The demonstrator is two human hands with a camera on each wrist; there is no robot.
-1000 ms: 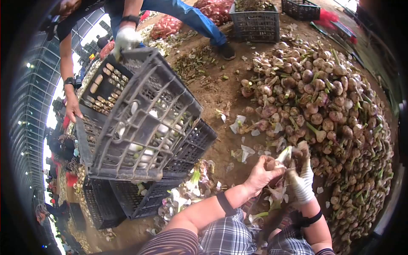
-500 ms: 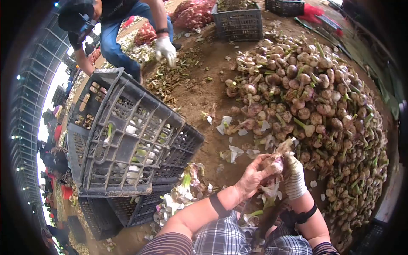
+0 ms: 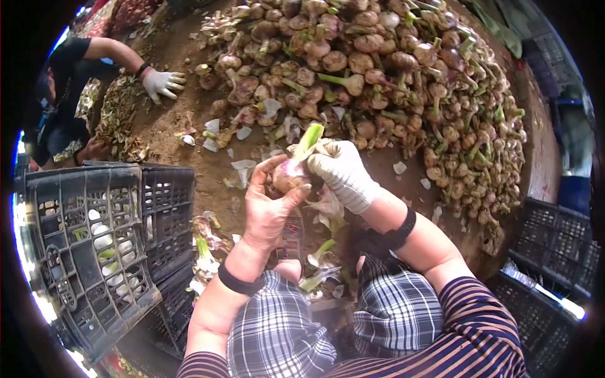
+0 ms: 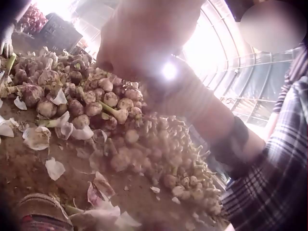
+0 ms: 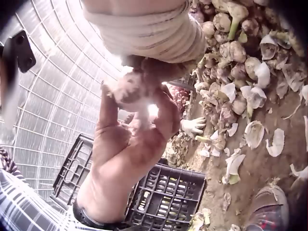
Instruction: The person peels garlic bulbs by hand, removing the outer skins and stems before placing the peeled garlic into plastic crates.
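Note:
In the head view my bare left hand (image 3: 265, 211) holds a garlic bulb (image 3: 290, 176) between thumb and fingers. Its cut green stalk (image 3: 310, 140) points up and away from me. My right hand (image 3: 345, 175), in a whitish glove, pinches at the bulb's side near the base of that stalk. From the right wrist, the bulb (image 5: 129, 89) appears washed out by glare, gripped by the left fingers just under the glove cuff. Blurred hands fill the top of the left wrist view, where the bulb is hidden.
A large heap of garlic (image 3: 372, 69) lies ahead and to the right. Black plastic crates (image 3: 94, 246) holding pale garlic stand at left, with another crate (image 3: 554, 242) at far right. Peeled skins (image 3: 205, 258) litter the ground. Another person's gloved hand (image 3: 162, 83) reaches in from the left.
The head view has swung right, so crates and heap appear further left. My hands have turned the bulb, and its green stalk now shows upright. The other person has bent lower beside the crates.

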